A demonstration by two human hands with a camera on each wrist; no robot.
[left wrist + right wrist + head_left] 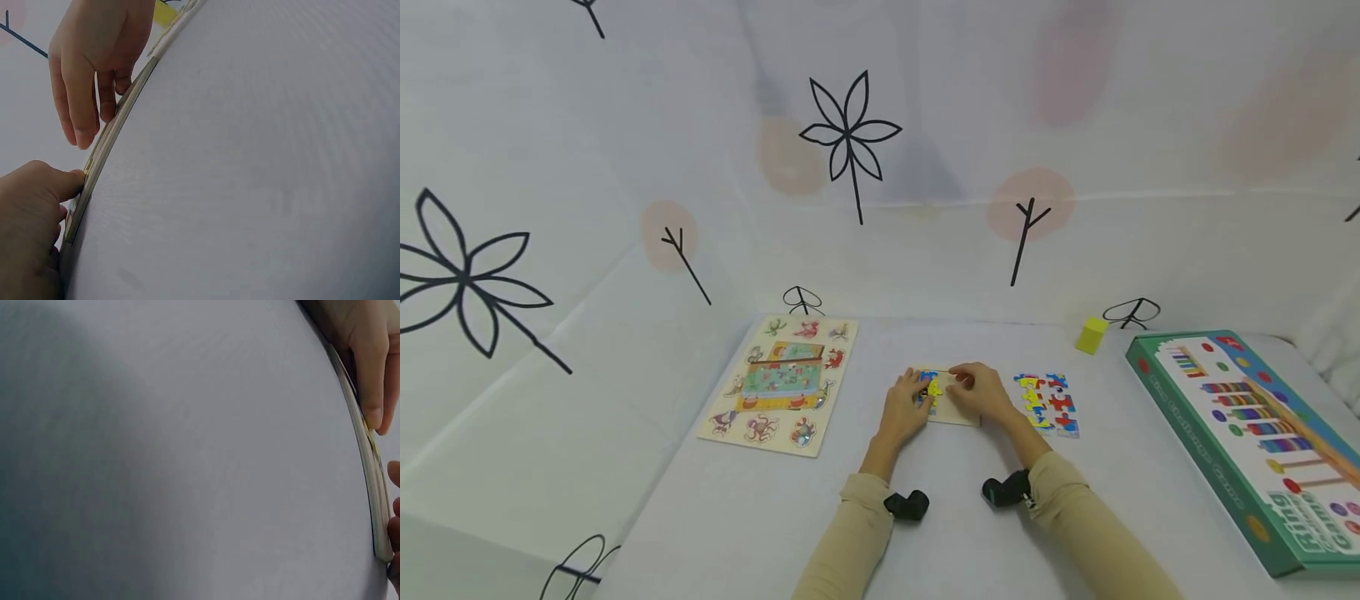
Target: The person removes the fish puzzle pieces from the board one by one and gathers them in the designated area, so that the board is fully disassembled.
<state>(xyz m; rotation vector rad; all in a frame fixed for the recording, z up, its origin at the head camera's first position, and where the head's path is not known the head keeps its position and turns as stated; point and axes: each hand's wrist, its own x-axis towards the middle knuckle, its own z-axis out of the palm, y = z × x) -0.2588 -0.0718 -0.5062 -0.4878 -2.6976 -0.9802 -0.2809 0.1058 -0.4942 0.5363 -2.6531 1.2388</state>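
A small wooden puzzle board [964, 412] lies flat on the table between the hands. Blue and yellow jigsaw pieces [934, 388] fill part of its left side; bare wood shows on the right. My left hand [904, 408] grips the board's left edge, thumb on the pieces and fingers along the side. Over the board's right part is my right hand [988, 393], its fingers loosely bent, with no piece visible between thumb and forefinger. In the left wrist view the right hand's rear fingers [107, 107] rest at the board's edge. Loose jigsaw pieces [1060, 403] lie to the right.
A wooden picture board [831, 427] with sea animals lies on the left. Toward the back right stands a yellow block [1091, 336]. A large green game box [1213, 454] occupies the right side. White patterned cloth [925, 258] rises behind the table.
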